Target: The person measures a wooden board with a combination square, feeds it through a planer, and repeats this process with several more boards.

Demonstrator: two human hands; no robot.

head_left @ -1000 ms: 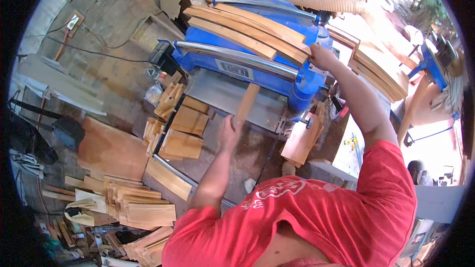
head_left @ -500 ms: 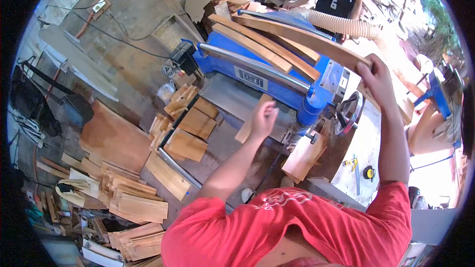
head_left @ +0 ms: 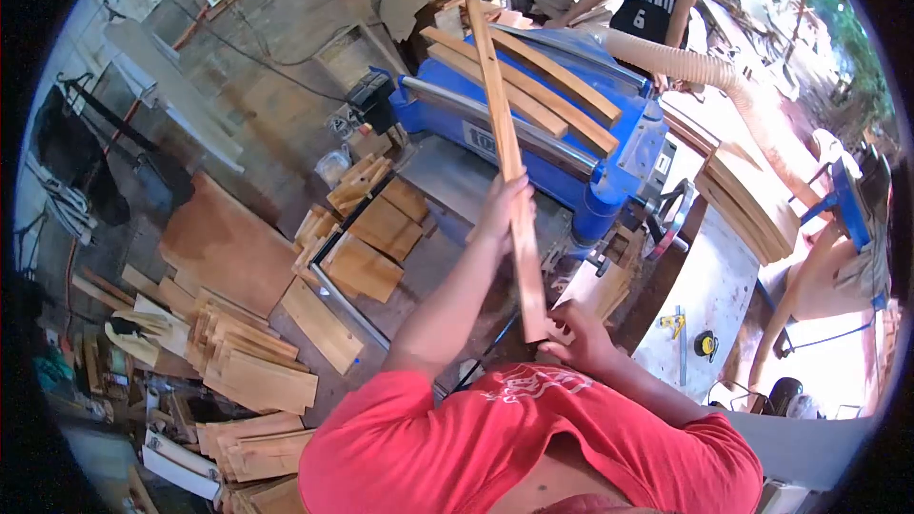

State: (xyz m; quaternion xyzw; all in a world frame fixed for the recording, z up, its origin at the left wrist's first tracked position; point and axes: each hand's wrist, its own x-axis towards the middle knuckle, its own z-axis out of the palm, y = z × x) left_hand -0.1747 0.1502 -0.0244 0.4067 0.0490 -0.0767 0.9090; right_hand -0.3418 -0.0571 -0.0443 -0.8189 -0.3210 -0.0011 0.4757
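Note:
A long narrow wooden board [head_left: 502, 114] slants across the view, its far end above the blue planer [head_left: 600, 195] and its near end close to my chest. My left hand [head_left: 503, 209] is wrapped around the board below its middle. At the near end, my right hand [head_left: 579, 338] has its fingers bent around the board's tip. Three other wooden strips [head_left: 571, 86] lie on top of the planer, beyond my hands. Under my left forearm, the planer's metal bed [head_left: 438, 176] is partly hidden.
Short boards [head_left: 367, 262] are stacked left of the planer, with more piles [head_left: 257, 371] on the floor. At right stand a white table [head_left: 687, 305] with a tape measure [head_left: 705, 345], stacked planks [head_left: 752, 200] and a ribbed hose [head_left: 676, 55]. A person [head_left: 649, 0] stands behind the planer.
My right hand has drawn the board off the planer's top and down toward my chest. My left hand, empty before, has closed around it.

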